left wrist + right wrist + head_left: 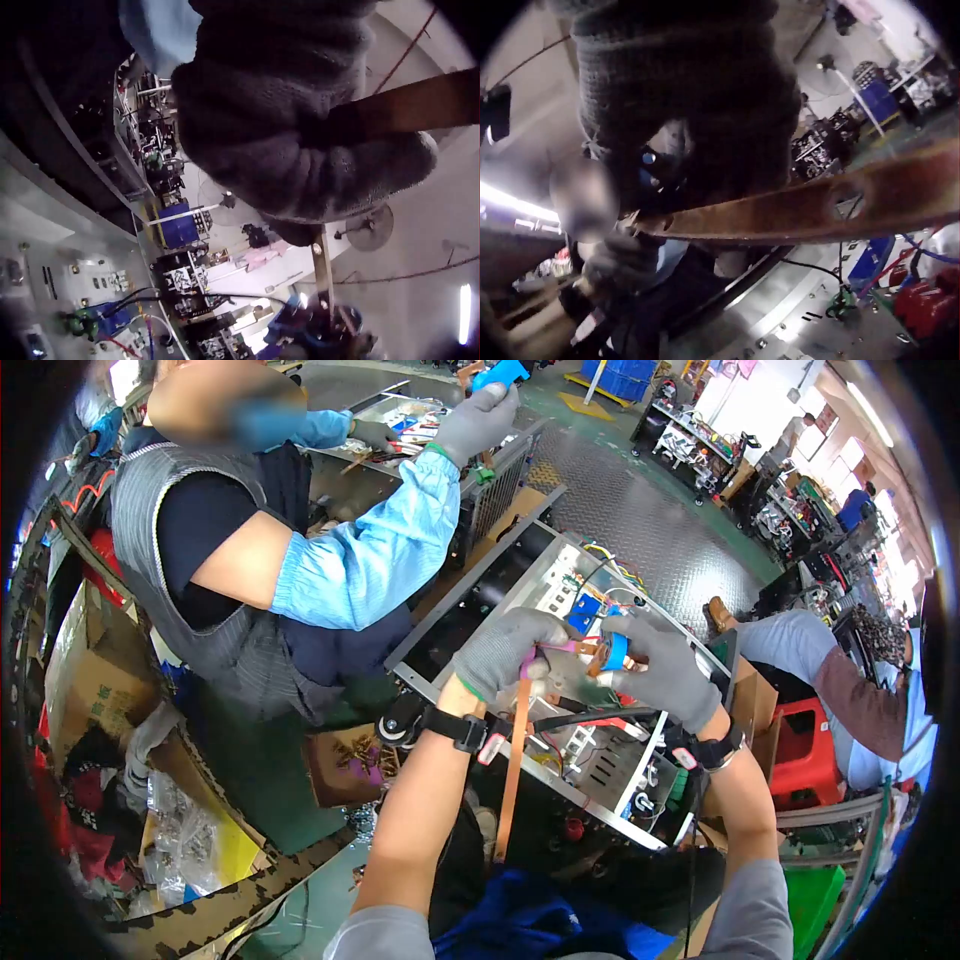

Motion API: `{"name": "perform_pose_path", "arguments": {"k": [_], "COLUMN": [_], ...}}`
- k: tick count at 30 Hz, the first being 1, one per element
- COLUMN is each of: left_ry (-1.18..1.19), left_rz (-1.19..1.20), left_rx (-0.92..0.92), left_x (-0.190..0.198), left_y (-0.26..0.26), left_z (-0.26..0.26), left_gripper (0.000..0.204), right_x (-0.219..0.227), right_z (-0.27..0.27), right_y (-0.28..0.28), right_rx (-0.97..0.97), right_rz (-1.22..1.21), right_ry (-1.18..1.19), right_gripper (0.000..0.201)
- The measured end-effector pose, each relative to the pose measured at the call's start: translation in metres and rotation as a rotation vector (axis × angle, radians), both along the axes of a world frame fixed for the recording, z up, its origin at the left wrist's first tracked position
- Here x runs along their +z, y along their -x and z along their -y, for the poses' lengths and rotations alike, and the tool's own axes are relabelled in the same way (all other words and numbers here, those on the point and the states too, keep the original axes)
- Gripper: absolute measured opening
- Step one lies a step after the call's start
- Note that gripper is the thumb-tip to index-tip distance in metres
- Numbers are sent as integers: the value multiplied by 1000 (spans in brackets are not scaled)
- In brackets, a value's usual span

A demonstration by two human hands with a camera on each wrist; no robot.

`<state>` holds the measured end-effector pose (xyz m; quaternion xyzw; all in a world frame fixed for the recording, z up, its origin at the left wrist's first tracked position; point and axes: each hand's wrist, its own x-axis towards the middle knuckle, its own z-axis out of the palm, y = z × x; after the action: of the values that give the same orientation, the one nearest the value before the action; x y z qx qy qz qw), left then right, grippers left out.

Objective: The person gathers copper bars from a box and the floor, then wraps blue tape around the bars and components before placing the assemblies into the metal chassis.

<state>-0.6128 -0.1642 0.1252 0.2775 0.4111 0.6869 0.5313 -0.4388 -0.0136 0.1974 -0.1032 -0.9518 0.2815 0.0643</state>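
In the head view my gloved left hand (508, 650) grips a flat copper bar (514, 765), whose long end hangs down toward my lap. A purple-pink band (530, 662) shows on the bar beside the fingers. Opposite, my gloved right hand (665, 668) holds a roll of blue tape (616, 651) near the copper at the left fingertips. The right wrist view shows a copper bar (780, 214) with holes in it, just below the dark glove. From the left glove, copper (424, 105) sticks out in the left wrist view. Both hands are over an open metal chassis (610, 765).
Wires and a blue component (584, 612) fill the chassis. At left, another person in blue sleeves (365, 575) holds a blue item (502, 374). A cardboard box (350, 765) of brass-coloured parts sits below. A red stool (805, 755) and a seated person are at right.
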Motion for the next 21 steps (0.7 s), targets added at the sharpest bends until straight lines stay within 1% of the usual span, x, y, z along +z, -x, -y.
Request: {"name": "perform_pose_path", "arguments": {"k": [1,2,4,5,6,7,8,11,12,15,16,19,20,21], "left_ry": [6,48,135,144,154,163,154,127,108,5,16,45,38,15], "left_rz": [17,53,128,189,253,315,377,441,424,426,282,-155,-111,-24], "left_rx": [11,-19,-85,-89,-94,-98,-146,-168,-203,-134,-92,36,57,45], "left_x": [-4,-7,-13,-15,-17,-20,-27,-34,-39,-36,-36,-36,-21,-22], "left_y": [-1,-1,-1,1,4,7,8,3,6,-6,-9,-19,-34,-39], "left_z": [-3,-6,-12,-12,-12,-12,-16,-23,-24,-24,-23,-22,-14,-16], "left_gripper": [17,17,17,15,15,15,16,16,19,26,28,34,41,41], "right_x": [2,11,8,4,-8,-7,-5,-8,-10,-7,-3,2,2,-2], "right_z": [4,8,2,-3,-11,-8,-5,-3,-4,-13,-16,-19,-19,-22], "right_y": [1,3,3,2,1,1,2,5,6,4,0,-10,-11,-11], "right_rx": [-22,40,66,82,171,137,102,40,27,-14,-2,-13,-30,-43], "right_rz": [21,97,143,166,46,67,89,151,174,136,93,61,43,39], "right_ry": [-96,-395,-56,111,252,170,88,-159,-240,8,12,-9,24,-61], "right_gripper": [54,59,63,65,69,69,69,66,65,59,55,56,56,58]}}
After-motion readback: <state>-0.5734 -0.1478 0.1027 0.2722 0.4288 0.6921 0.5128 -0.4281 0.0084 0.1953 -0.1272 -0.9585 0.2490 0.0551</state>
